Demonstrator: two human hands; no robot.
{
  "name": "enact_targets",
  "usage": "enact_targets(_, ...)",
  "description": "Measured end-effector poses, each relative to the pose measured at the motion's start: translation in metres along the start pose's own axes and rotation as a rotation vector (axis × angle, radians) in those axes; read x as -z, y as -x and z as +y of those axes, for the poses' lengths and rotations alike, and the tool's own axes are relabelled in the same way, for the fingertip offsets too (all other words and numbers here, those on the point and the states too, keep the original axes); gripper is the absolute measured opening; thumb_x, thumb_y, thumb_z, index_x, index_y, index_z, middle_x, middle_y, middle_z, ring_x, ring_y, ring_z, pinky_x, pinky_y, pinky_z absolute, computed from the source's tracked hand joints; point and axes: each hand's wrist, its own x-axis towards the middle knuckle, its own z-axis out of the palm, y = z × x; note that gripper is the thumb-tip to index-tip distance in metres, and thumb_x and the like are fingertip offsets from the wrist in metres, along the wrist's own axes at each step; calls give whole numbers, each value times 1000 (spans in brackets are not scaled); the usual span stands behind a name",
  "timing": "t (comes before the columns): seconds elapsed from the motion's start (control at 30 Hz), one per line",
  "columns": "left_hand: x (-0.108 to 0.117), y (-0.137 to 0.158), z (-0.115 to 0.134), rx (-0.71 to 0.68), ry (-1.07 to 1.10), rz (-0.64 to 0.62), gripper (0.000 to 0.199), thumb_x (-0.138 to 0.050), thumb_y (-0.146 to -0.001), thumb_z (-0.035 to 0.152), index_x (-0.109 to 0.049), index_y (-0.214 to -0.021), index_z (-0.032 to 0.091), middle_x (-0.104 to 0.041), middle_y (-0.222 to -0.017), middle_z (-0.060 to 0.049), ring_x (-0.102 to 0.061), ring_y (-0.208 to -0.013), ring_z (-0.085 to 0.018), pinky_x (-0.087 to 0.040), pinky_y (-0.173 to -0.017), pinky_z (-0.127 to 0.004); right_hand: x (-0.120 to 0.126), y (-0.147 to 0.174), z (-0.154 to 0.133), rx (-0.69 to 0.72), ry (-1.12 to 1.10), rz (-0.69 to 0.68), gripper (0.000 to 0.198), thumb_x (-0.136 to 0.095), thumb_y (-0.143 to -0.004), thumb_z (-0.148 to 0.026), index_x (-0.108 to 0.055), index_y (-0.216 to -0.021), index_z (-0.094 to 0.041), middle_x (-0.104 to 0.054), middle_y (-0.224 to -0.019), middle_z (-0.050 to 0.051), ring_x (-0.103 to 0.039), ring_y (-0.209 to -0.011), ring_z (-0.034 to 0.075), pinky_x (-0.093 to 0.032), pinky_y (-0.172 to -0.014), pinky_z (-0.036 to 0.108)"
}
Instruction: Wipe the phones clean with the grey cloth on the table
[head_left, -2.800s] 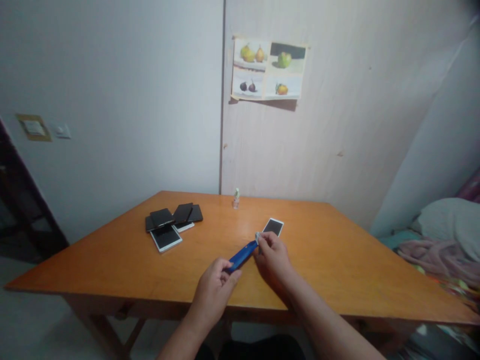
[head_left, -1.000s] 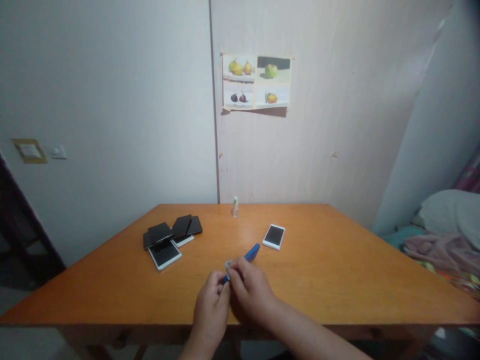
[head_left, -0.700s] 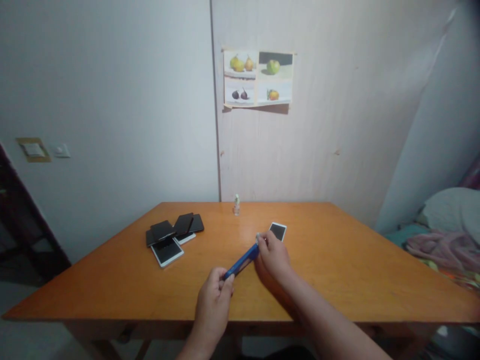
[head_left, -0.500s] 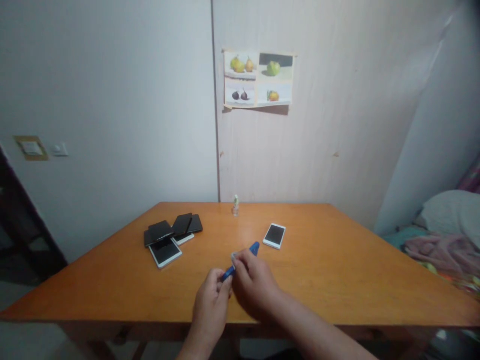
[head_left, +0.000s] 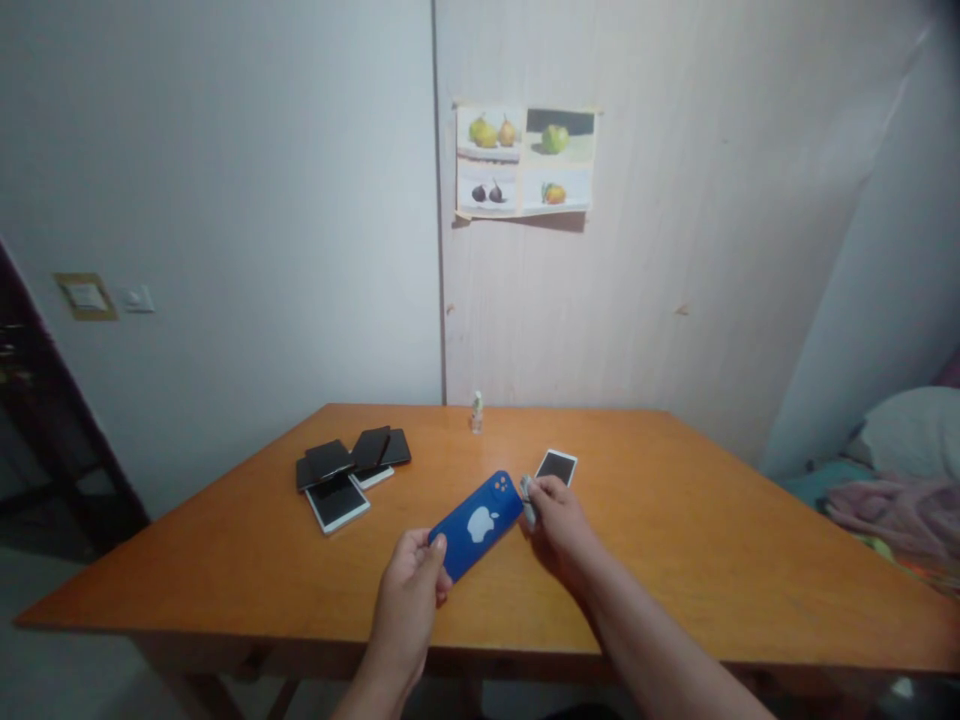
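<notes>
Blue case [head_left: 477, 526] turned from edge-on to broad side up; that side likely reachable now. My left hand [head_left: 407, 595] pinches near end, right hand [head_left: 562, 522] whitish cloth [head_left: 528, 510].

Sole view: head-worn cam, person's POV, wide angle, set above the near side of the wooden table [head_left: 660, 570], looking fwd & a bit down, facing the wall [head_left: 300, 220] behind it. Table's at close range, spanning nearly full width, w/ L hand [head_left: 409, 590] & R hand [head_left: 556, 515] over it, nearer the lens than its far edge.
</notes>
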Motion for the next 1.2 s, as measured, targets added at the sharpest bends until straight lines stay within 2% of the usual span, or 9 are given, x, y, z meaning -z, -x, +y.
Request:
enact_targets(0.13, 4, -4, -1, 52, 77, 17, 42, -62, -85, 57, -57, -100, 18, -49, -54, 7, -41, -49, -9, -33, -49, -18, -1, 6, 3, -140, -104, -147, 41, -73, -76, -58, -54, -77, -21, -52, -52, -5, -43, -43, 9, -32, -43, 21)
enact_targets(0.33, 3, -4, 5, 73, 159, 15, 43, -64, -84, 56, -55, -104, 18, -44, -51, 10, -38, -46, -8, -29, -46, -17, 2, 7, -3, -262, -145, -261, 35, -77, -77, -46, -53, -77, -20, -54, -53, -5, -47, -44, 8, -37, -43, 18)
enact_targets(0.47, -2, -1, 4, 12, 71, 31, 52, -63, -85, 54, -53, -120, 18, -57, -65, 5, -48, -50, -9, -37, -48, -19, 5, 6, -9, -392, -321, -244, 30, -77, -76, -30, -49, -77, -20, -49, -53, -7, -35, -38, 3, -21, -34, 12)
enact_targets(0.57, -6, 3, -1, -138, -123, 31, 55, -64, -84, 48, -52, -129, 18, -67, -101, -7, -58, -63, -12, -51, -62, -27, 10, 1, -11, -451, -367, -204, 26, -71, -81, -28, -47, -78, -20, -44, -51, -8, -31, -36, 3, -17, -32, 11)
enact_targets(0.7, -9, 10, -9, -462, -467, -50, 58, -68, -81, 29, -53, -137, 25, -47, -144, -13, -62, -108, -23, -53, -95, -41, 16, -6, -9, -496, -360, -146, 22, -65, -86, -28, -45, -81, -21, -41, -49, -10, -30, -34, 3, -21, -31, 10)
enact_targets(0.77, -9, 12, -13, -557, -572, -91, 58, -65, -80, 20, -54, -137, 27, -43, -149, -11, -52, -128, -28, -45, -107, -46, 18, -8, -8, -514, -355, -138, 21, -65, -87, -28, -45, -81, -22, -40, -49, -10, -31, -34, 3, -22, -30, 11)
enact_targets(0.87, -9, 11, -16, -599, -617, -75, 46, -56, -87, 18, -59, -133, 26, -54, -141, -10, -53, -129, -27, -43, -110, -48, 17, -7, -8, -522, -353, -135, 22, -65, -88, -31, -46, -82, -22, -42, -49, -9, -32, -34, 4, -24, -30, 12)
enact_targets(1.0, -10, 12, -15, -551, -584, -37, 33, -49, -96, 28, -65, -125, 24, -66, -125, -10, -62, -116, -25, -49, -104, -41, 13, -1, -8, -403, -263, -118, 29, -69, -84, -42, -50, -80, -21, -47, -51, -7, -34, -35, 6, -28, -33, 17)
enact_targets(1.2, -11, 12, -8, -442, -544, 19, 30, -51, -95, 35, -69, -116, 23, -71, -112, -11, -66, -104, -27, -51, -93, -39, 11, 4, -15, 113, 189, 88, 35, -69, -78, -55, -64, -78, -20, -60, -64, 0, -51, -56, 14, -41, -53, 26)
